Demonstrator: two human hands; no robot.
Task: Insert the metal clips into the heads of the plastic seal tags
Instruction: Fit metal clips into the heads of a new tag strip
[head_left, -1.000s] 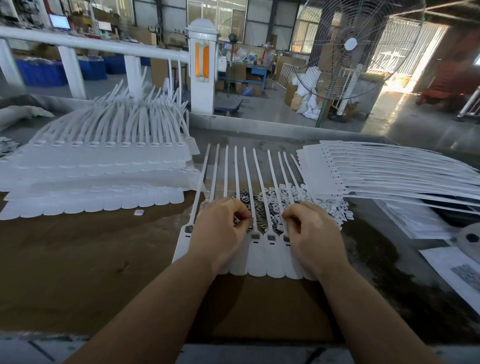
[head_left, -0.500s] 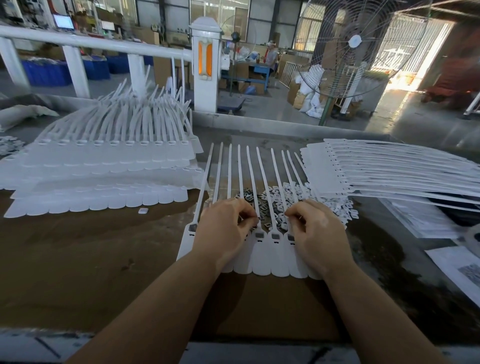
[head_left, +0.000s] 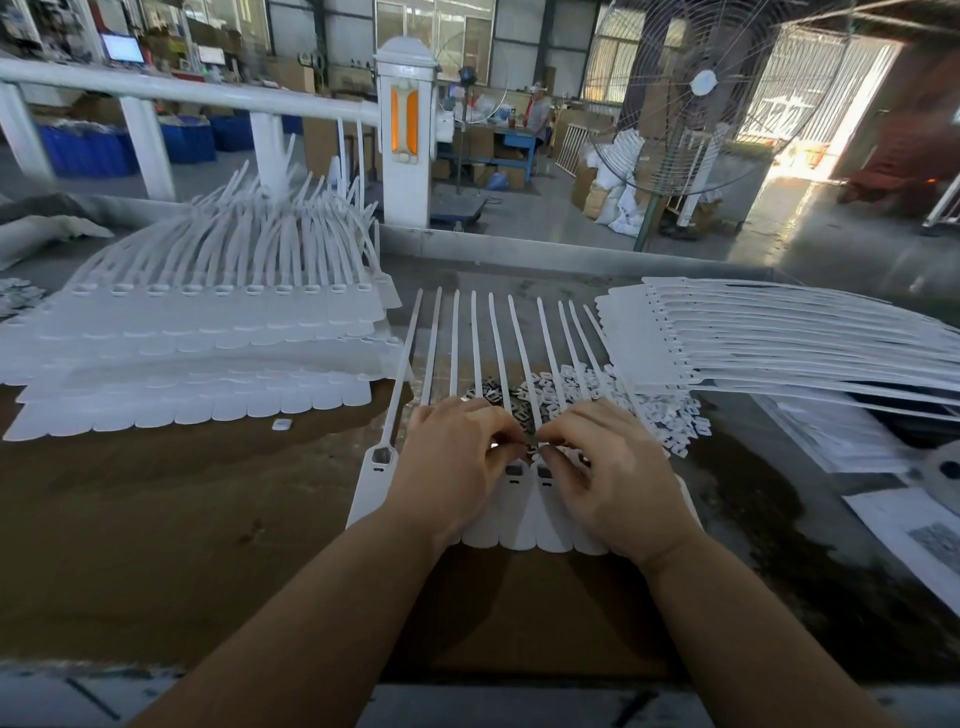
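1. A brown work table (head_left: 156, 519) fills the near half of the scene, with a factory floor beyond it, where a large standing fan (head_left: 701, 93) and a white railing (head_left: 182, 91) stand.
2. A tall stack of white seal tags (head_left: 208, 332) lies on the table's left side, its straps curving up and away; a second stack (head_left: 753, 338) lies on the right, straps pointing right.
3. A joined row of plastic seal tags (head_left: 519, 519) lies flat at the centre, straps fanning away from the person, flat ends towards the near edge (the leftmost tag's head (head_left: 383, 456) shows clear of the hands).
4. The left hand (head_left: 452, 467) rests on the row's left part, thumb and forefinger pinched together over a tag head; what they pinch is too small to tell.
5. The right hand (head_left: 613, 473) rests on the row's right part, fingers curled, tips nearly meeting the left hand's; whether it holds a clip cannot be told.
6. A heap of small metal clips (head_left: 498, 400) lies under the straps just beyond the fingertips, beside a heap of small white plastic pieces (head_left: 665, 415).
7. One white piece (head_left: 281, 424) lies alone on the table, left of the row.
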